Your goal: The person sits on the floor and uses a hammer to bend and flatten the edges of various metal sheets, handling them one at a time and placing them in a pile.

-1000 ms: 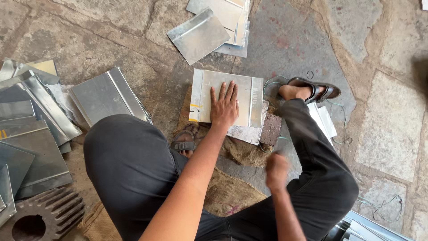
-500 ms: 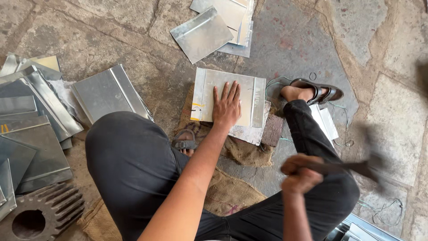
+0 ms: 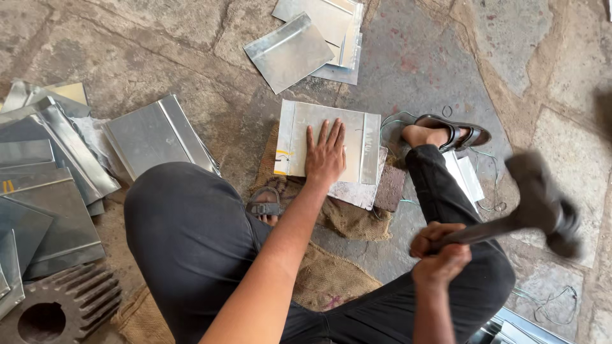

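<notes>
My left hand [image 3: 326,155] lies flat, fingers spread, on a folded sheet-metal piece [image 3: 299,137] that rests on a stone block over burlap. My right hand [image 3: 440,251] grips the handle of a hammer [image 3: 539,204], whose dark head is raised and blurred at the right, well away from the sheet. I sit on the floor in black trousers, one sandalled foot [image 3: 446,135] just right of the sheet.
Bent sheet-metal pieces are stacked at the left [image 3: 44,172], one lies beside my knee [image 3: 156,137], more lie at the top [image 3: 306,38]. A toothed metal gear [image 3: 54,312] sits at the bottom left. Burlap sacking [image 3: 338,274] covers the stone floor under me.
My right hand picked up the hammer from beside my leg and has swung it up and out to the right. My left hand stays pressed on the sheet.
</notes>
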